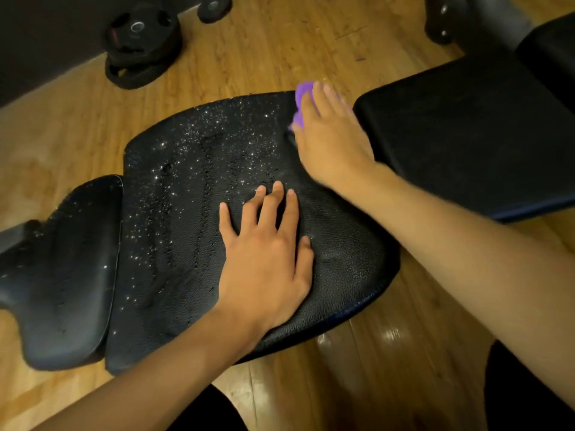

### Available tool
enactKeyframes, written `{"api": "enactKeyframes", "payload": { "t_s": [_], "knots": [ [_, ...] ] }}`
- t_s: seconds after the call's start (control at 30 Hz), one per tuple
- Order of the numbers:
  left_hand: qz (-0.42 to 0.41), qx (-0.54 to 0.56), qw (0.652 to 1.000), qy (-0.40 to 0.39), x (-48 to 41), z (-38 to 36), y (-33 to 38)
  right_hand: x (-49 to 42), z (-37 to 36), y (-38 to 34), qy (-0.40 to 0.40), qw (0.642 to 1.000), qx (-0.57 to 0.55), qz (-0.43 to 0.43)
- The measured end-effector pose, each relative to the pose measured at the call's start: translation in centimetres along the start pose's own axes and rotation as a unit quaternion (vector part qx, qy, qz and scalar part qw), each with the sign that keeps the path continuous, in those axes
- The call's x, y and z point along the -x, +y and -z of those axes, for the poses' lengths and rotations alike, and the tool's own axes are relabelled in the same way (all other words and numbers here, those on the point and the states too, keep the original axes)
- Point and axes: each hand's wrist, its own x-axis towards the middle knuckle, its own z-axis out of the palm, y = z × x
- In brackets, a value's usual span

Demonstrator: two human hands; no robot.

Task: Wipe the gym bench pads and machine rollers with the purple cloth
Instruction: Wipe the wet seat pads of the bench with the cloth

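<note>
The left hand (267, 259) covers the seat pad's (174, 213) near middle; its droplet-covered left half lies open.

The wide black pebbled-leatherette bench pad (193, 219) looks grainy, beaded wet; the purple cloth (302, 94) — soft; the tan wood-plank floor (236, 57) — glossy.
</note>
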Motion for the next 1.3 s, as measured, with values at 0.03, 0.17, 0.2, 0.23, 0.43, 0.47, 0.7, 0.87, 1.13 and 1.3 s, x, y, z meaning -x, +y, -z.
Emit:
{"api": "enactKeyframes", "payload": {
  "t_s": [0.03, 0.17, 0.2, 0.23, 0.43, 0.47, 0.7, 0.87, 1.13, 1.3],
  "knots": [
    [0.003, 0.001, 1.0, 0.001, -0.1, 0.1, 0.0, -2.1, 0.0, -0.1, -0.007, 1.0, -0.003, -0.022],
    [0.007, -0.003, 1.0, -0.014, 0.3, -0.1, -0.2, 3.9, -0.4, -0.7, -0.002, 1.0, 0.012, -0.026],
    [0.006, -0.002, 1.0, -0.014, 0.6, -0.2, -0.3, 7.9, -0.1, -0.7, 0.008, 1.0, 0.009, -0.012],
    [0.005, 0.0, 1.0, -0.012, 0.7, -0.2, -0.3, 11.9, 0.2, -0.7, 0.006, 1.0, 0.009, -0.006],
    [0.003, 0.005, 1.0, -0.011, 0.3, 0.0, 0.0, 10.7, 0.2, -0.1, 0.027, 0.999, -0.007, -0.029],
    [0.001, 0.005, 1.0, -0.01, 0.3, 0.0, 0.0, 7.2, 0.2, 0.0, 0.031, 0.999, -0.019, -0.038],
    [0.007, 0.0, 1.0, -0.008, 0.4, -0.3, -0.1, 6.5, 0.6, 0.8, -0.028, 0.996, -0.037, -0.072],
    [0.001, 0.002, 1.0, -0.005, 0.4, -0.2, -0.1, 16.8, 0.9, -0.1, 0.007, 0.998, -0.031, -0.057],
    [0.007, -0.003, 1.0, -0.009, -0.1, -0.2, 0.0, -1.0, 0.6, 0.8, -0.027, 0.999, -0.024, -0.02],
    [0.008, 0.001, 1.0, -0.005, 0.2, -0.1, -0.1, 17.3, 0.6, -0.1, 0.03, 0.998, -0.05, -0.015]
  ]
}}
